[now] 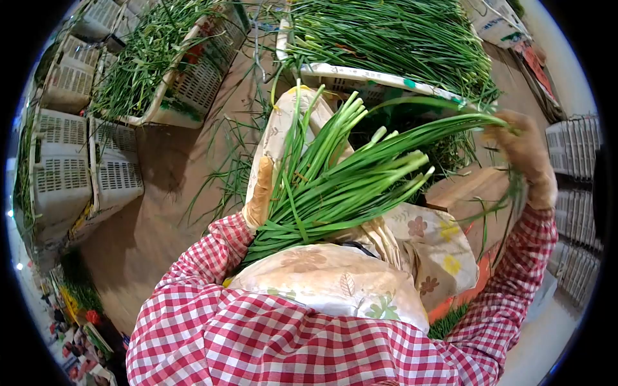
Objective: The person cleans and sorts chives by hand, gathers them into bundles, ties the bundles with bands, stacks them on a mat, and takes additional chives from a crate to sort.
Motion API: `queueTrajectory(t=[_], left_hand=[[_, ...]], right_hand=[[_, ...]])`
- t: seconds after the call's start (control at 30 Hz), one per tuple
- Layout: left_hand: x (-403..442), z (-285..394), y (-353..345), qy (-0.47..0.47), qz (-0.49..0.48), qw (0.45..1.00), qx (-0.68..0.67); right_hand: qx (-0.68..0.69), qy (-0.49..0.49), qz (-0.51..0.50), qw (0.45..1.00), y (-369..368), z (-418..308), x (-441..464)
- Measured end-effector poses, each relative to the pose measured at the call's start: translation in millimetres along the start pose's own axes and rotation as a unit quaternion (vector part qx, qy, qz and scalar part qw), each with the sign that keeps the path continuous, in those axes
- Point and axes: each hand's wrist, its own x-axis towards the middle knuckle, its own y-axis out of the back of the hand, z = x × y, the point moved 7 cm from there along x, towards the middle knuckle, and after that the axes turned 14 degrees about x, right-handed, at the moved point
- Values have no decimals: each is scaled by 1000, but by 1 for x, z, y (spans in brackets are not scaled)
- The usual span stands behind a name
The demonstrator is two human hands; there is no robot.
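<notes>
A loose bunch of garlic chives (347, 170) lies across my lap, its pale cut ends fanned toward the upper right. My left hand (259, 196), in a tan glove, grips the bunch at its left side. Its thumb points up along the leaves, and the other fingers are hidden beneath them. Out to the right, my right hand (524, 151) is gloved and smeared by motion. It pinches the far end of a long strand of chives that stretches back to the bunch. Some thin leaves dangle below this hand. A floral apron (309, 267) covers my lap under the chives.
Ahead stands a white crate (380, 76) heaped with chives. A second crate (187, 87) at the upper left holds loose trimmings. Stacked crates (61, 161) line the left, more crates (576, 148) the right. Leaf scraps litter the brown floor (174, 186). A wooden board (473, 193) is at my right.
</notes>
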Motion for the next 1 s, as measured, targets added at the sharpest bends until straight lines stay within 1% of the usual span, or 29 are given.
queueTrajectory(t=[0.03,0.07,0.1,0.13,0.2,0.23,0.27,0.3,0.33,0.37,0.4,0.43,0.5,0.57,0.63,0.7,0.77,0.8,0.83,0.9,0.97,1.0], left_hand=[[1,-2,7,-10,5,1000,7],[2,-4,14,-19,10,1000,14],[3,-7,21,-29,16,999,21],[3,-6,19,-13,15,999,-30],[2,10,-7,4,-42,987,-156],[1,18,-20,17,-68,974,-217],[3,24,-29,28,-98,958,-267],[2,28,-30,27,-113,951,-285],[3,31,-33,25,-128,946,-297],[1,34,-32,17,-133,944,-302],[-2,37,-30,8,-136,943,-303],[-5,38,-29,1,-139,942,-307],[-10,43,-26,-15,-146,942,-303],[-14,46,-20,-33,-151,940,-305],[-19,53,-14,-56,-151,940,-302],[-23,58,-8,-80,-151,940,-294],[-27,66,-2,-104,-149,939,-293],[-30,71,0,-118,-147,938,-292],[-32,77,1,-132,-144,933,-302],[-39,87,11,-176,-128,919,-330],[-46,92,24,-201,-114,913,-338],[-47,94,27,-205,-110,913,-336]], right_hand=[[20,3,54,998,24,12,-4],[24,6,133,991,47,24,-10],[25,10,172,985,67,40,-12],[27,15,211,977,86,57,-15],[-89,-59,275,956,121,102,-16],[-77,-11,309,948,121,117,-15],[-137,-37,315,938,114,128,-12],[-197,-64,322,924,110,131,-12],[-201,-62,332,920,104,125,-14],[-88,-43,354,930,96,123,-17],[27,-22,370,928,86,116,-17],[26,-20,377,926,80,106,-16],[141,-63,317,936,73,95,-21],[197,-39,307,930,68,86,-23],[245,-60,264,931,61,79,-26],[263,-24,246,933,54,67,-29],[282,33,215,934,47,61,-24],[272,-30,198,941,44,64,-27],[268,-31,205,941,46,60,-30],[229,-94,157,956,39,56,-28],[241,-96,156,953,35,49,-30],[225,-95,140,960,31,44,-29]])
